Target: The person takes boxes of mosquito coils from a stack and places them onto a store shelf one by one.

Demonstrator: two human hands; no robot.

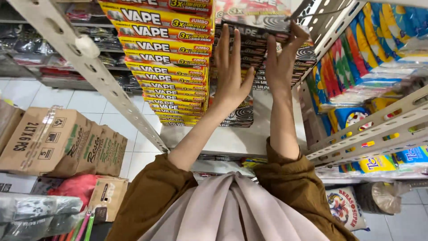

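Both my hands are raised to a stack of flat dark boxes with spiral coil pictures [256, 42] on a white shelf [232, 138]. My left hand [231, 71] lies flat against the stack's front, fingers spread and pointing up. My right hand [285, 56] curls its fingers over the top box of that stack, thumb toward the left hand. Brown sleeves cover my upper arms.
A tall stack of flat yellow-and-red boxes [167, 62] stands left of the dark stack. A slotted metal upright [96, 73] crosses at left. Colourful packets [370, 49] fill the shelves at right. Brown cartons [62, 143] sit on the tiled floor at left.
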